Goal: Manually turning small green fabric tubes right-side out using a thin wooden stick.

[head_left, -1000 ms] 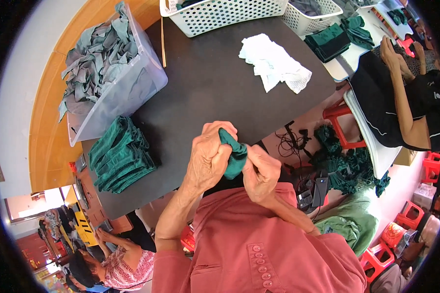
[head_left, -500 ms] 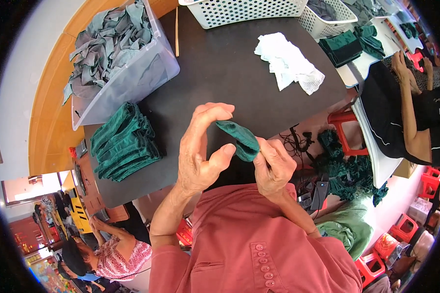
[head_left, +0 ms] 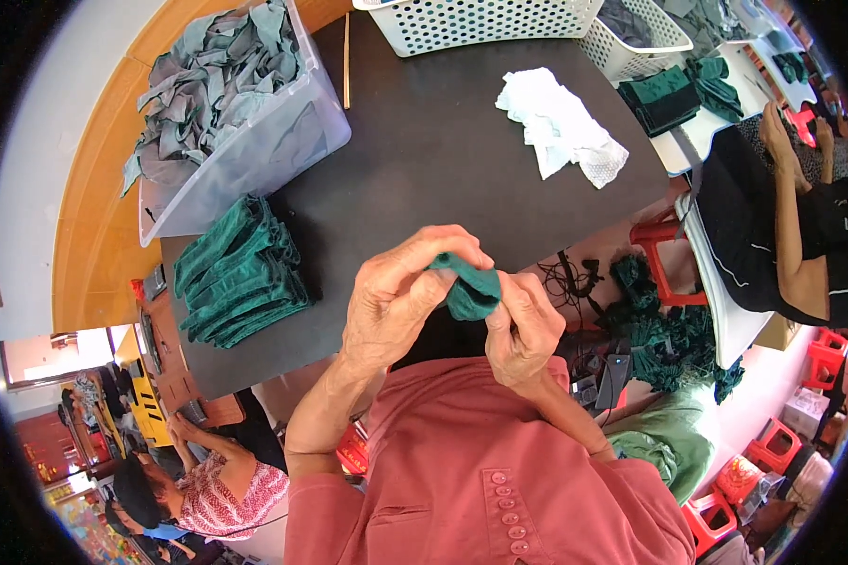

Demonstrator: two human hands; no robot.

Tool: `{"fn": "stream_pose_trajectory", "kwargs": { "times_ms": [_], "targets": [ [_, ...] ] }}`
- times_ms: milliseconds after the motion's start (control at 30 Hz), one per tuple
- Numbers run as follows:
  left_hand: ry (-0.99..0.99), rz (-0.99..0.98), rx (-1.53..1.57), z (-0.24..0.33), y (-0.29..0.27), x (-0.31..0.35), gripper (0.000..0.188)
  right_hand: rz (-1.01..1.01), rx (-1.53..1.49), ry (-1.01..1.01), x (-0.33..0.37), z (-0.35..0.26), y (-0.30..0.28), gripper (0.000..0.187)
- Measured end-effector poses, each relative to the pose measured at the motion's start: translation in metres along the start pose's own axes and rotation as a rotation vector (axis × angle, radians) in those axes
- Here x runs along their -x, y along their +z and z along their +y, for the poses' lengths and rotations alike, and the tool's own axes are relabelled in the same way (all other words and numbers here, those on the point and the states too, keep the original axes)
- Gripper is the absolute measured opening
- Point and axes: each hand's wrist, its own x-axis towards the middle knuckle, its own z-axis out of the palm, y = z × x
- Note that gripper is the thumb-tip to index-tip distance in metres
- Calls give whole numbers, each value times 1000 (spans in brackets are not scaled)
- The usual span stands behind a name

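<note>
Between my two hands, over the near edge of the dark table, is a small piece of dark green velvety fabric (head_left: pixel 473 294), bent into a curve. My left hand (head_left: pixel 396 299) has its thumb and fingers closed round the left end of the fabric. At the right end my right hand (head_left: pixel 523 325) pinches it between thumb and fingers. On the table to the left lies a stack of the same green fabric pieces (head_left: pixel 237 278), piled in folds.
A clear plastic bin (head_left: pixel 283 155) heaped with grey-green cloth strips (head_left: pixel 212 89) stands at the far left. White perforated baskets (head_left: pixel 485 26) line the back. A crumpled white cloth (head_left: pixel 561 127) lies on the dark table (head_left: pixel 415 141). Co-workers sit on both sides; a red stool (head_left: pixel 664 259) stands to the right.
My left hand has come down and closed its fingers on the fabric, where before its thumb and fingers were apart. My right hand keeps its pinch.
</note>
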Motion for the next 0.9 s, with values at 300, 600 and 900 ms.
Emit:
{"fn": "stream_pose_trajectory", "kwargs": {
  "times_ms": [300, 600, 900],
  "targets": [
    [174, 67, -466, -5, -2, -4, 14, -76, -3, 42, 3, -3, 0, 26],
    [108, 133, -339, -23, 5, -3, 17, -157, -224, 128, 7, -3, 0, 20],
    [105, 40, -415, -16, -6, -3, 15, -144, -40, 62, -5, -2, -8, 20]
  ]
}}
